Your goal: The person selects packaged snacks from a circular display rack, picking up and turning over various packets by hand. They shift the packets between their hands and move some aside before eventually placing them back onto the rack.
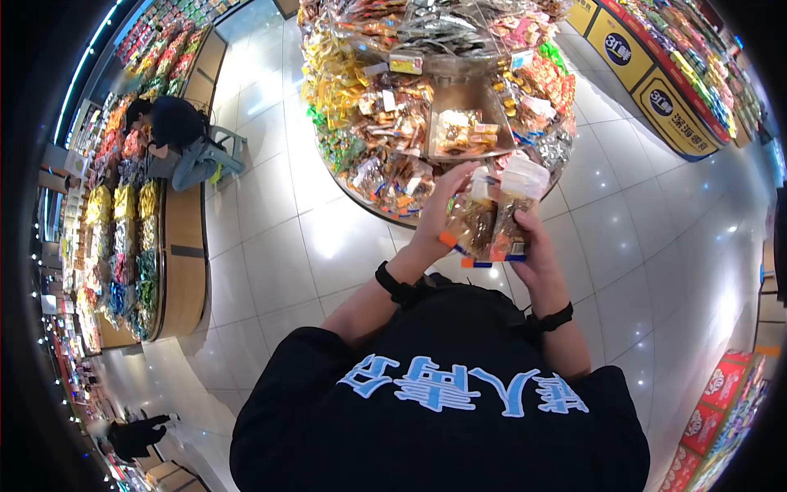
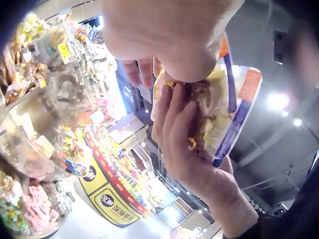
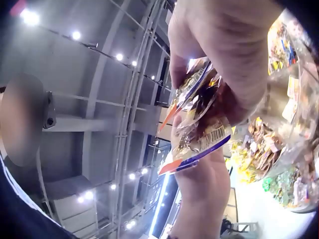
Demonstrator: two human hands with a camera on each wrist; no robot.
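Observation:
Two clear snack packets with orange and blue ends are held up in front of the chest in the head view: the left packet (image 1: 473, 223) and the right packet (image 1: 510, 215). My left hand (image 1: 441, 215) grips the left one from its side, fingers along its upper edge. My right hand (image 1: 537, 252) holds the right one by its lower side, thumb on the front. The packets overlap in the left wrist view, where the right hand's fingers (image 2: 177, 117) curl over a packet (image 2: 214, 114). Barcodes show on the packets (image 3: 212, 137) in the right wrist view.
A round display (image 1: 369, 123) heaped with wrapped snacks stands just beyond the hands, with a clear bin (image 1: 467, 152) in it. A seated person (image 1: 176, 131) is by the left shelves (image 1: 182, 262). Another person (image 1: 135, 436) is at lower left. Yellow-sided shelving (image 1: 656, 94) stands at upper right.

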